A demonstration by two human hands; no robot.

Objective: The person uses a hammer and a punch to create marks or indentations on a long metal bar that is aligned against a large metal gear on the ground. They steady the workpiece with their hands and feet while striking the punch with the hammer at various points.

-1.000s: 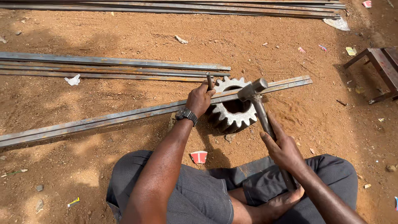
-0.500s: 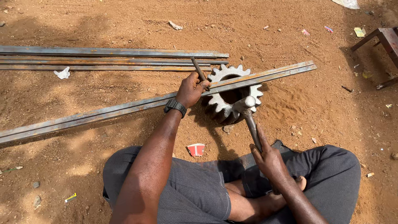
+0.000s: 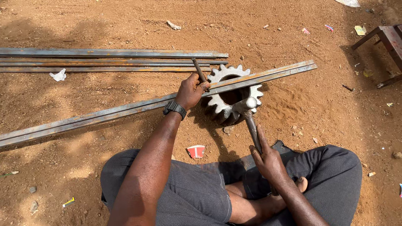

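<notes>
Left arm reaches forward, watch on its wrist, left hand (image 3: 190, 90) fisted. Right hand (image 3: 268, 161), near the crossed legs, is clenched, forefinger pointing forward.

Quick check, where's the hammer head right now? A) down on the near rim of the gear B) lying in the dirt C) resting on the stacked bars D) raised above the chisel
A: the hammer in the right hand has its head at the near rim of the gear, below the chisel that the left hand holds on the long bar.
</notes>
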